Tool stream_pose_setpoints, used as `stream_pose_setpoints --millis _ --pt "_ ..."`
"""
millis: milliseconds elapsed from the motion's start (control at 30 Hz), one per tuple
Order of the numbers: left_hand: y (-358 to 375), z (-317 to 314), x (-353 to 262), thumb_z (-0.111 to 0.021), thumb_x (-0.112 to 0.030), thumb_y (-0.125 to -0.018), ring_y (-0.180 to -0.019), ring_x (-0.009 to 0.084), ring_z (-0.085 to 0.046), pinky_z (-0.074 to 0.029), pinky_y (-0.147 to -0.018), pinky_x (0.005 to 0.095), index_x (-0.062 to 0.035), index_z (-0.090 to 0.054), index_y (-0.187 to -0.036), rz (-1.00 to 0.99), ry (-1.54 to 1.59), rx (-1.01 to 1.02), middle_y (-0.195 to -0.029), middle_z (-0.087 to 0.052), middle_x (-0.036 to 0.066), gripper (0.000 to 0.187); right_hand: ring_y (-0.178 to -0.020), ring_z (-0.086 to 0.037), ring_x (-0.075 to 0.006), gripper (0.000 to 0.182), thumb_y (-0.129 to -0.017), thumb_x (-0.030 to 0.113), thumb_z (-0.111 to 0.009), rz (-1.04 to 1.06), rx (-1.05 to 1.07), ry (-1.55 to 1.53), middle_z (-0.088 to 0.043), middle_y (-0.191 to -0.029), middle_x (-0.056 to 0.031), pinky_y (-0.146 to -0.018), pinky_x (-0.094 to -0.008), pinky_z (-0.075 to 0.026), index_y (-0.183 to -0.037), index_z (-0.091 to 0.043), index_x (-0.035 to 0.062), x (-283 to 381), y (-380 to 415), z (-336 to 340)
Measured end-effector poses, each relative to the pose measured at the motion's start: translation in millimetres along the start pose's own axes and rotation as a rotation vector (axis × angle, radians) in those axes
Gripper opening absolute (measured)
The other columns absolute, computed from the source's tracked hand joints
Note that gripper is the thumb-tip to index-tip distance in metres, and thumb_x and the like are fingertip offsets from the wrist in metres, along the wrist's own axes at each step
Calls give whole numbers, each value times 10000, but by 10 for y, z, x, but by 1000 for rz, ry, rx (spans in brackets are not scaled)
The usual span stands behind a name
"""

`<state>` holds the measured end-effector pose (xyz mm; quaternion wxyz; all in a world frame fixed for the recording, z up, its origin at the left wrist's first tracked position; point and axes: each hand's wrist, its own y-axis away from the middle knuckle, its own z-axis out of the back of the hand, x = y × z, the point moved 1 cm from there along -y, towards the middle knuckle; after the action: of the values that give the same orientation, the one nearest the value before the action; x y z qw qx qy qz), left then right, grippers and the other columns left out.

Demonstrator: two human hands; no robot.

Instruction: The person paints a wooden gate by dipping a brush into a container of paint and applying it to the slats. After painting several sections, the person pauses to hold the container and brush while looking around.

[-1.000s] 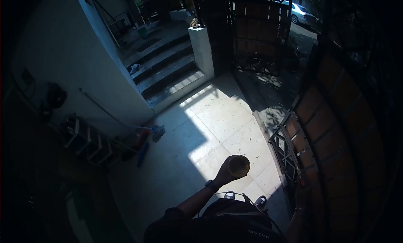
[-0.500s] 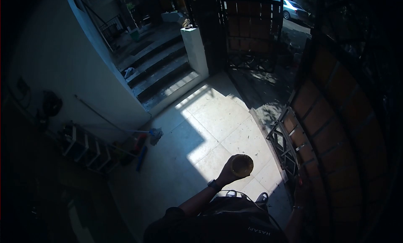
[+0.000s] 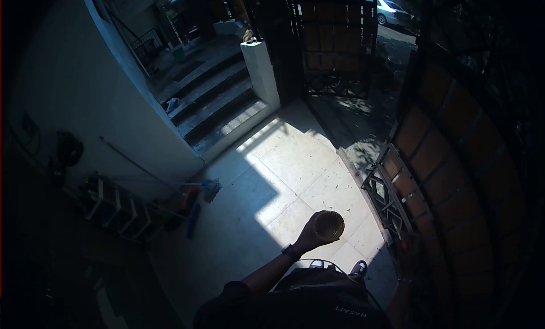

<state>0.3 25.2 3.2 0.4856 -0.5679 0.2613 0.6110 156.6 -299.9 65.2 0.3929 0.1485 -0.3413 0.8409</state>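
My left hand (image 3: 308, 237), with a dark watch on its wrist, is wrapped around a round open-topped container (image 3: 329, 225). Seen from above, its inside looks brownish. Over to the right, my right hand (image 3: 410, 256) is in deep shadow by the lower part of the wood-panelled metal gate (image 3: 417, 191). A small red thing shows at its fingers, too dark to make out. The gate's metal lattice lies right beside that hand.
Pale floor tiles (image 3: 298, 153) lie half in sunlight below me. A mop (image 3: 211, 188), a blue broom head (image 3: 193, 220) and a rack (image 3: 116, 207) line the left wall. Steps (image 3: 218, 96) rise ahead beside a white post (image 3: 261, 73). A car (image 3: 392, 14) stands outside.
The view has shifted slightly. My left hand keeps the container at about the same place, and my right hand stays low by the gate.
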Motion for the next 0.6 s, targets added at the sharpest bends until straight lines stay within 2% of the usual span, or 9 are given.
stream_pose_setpoints --millis 100,167,200,267,300,400,500,567,600 --pt "33 23 9 -956 -249 -621 -1252 233 -531 -456 -1058 388 -93 -472 -1363 9 12 -7 -1334 -538 95 900 -888 -580 -293 310 -897 298 -716 -56 -37 -102 -568 -911 -97 -805 -404 -484 -1102 -677 68 -49 51 -40" --pt "53 30 26 -957 -251 -619 -1252 234 -533 -457 -1057 389 -91 -469 -1365 7 -22 -12 -1336 -539 97 907 -943 -580 -296 313 -911 205 -697 0 52 92 -576 -963 -116 -825 -405 -482 -1189 -675 64 -46 67 -20" --pt "62 37 32 -957 -251 -619 -1252 234 -533 -457 -1057 389 -91 -469 -1365 7 -22 -12 -1336 -539 97 907 -943 -580 -296 313 -911 205 -697 1 52 92 -576 -963 -116 -825 -405 -482 -1189 -675 64 -74 68 -60" --pt "91 54 49 -959 -257 -616 -1251 234 -537 -459 -1055 391 -86 -465 -1366 24 8 -17 -1337 -543 98 914 -881 -593 -323 299 -900 272 -718 67 -88 58 -616 -924 -126 -789 -423 -487 -1119 -686 70 -126 79 -166" --pt "96 59 49 -959 -257 -616 -1251 234 -537 -459 -1055 391 -86 -465 -1366 23 8 -16 -1337 -543 98 914 -881 -593 -323 299 -900 272 -718 67 -88 58 -616 -924 -126 -789 -423 -487 -1119 -686 70 -115 66 -163" --pt "126 76 51 -959 -259 -616 -1247 233 -543 -461 -1053 393 -84 -464 -1364 22 -12 -34 -1333 -550 99 914 -919 -609 -324 303 -903 250 -714 31 -47 57 -648 -963 -134 -823 -434 -495 -1148 -686 74 -65 4 -141" --pt "156 88 60 -959 -254 -616 -1242 231 -548 -464 -1050 393 -82 -462 -1363 36 -20 -34 -1327 -558 98 913 -990 -625 -315 302 -911 220 -702 90 -42 0 -675 -1027 -135 -884 -432 -498 -1174 -683 73 45 -23 -140" --pt "170 88 77 -960 -250 -616 -1236 230 -553 -466 -1047 393 -79 -458 -1363 28 -33 -45 -1321 -564 101 916 -1042 -634 -288 297 -931 184 -675 -141 -35 -188 -691 -1094 -131 -930 -411 -492 -1199 -674 57 127 -15 -156" --pt "171 90 79 -960 -250 -616 -1236 230 -553 -466 -1047 393 -79 -458 -1363 27 -33 -44 -1321 -564 101 916 -1042 -634 -288 297 -931 184 -675 -141 -36 -187 -691 -1094 -131 -930 -411 -492 -1199 -674 57 167 -31 -164"
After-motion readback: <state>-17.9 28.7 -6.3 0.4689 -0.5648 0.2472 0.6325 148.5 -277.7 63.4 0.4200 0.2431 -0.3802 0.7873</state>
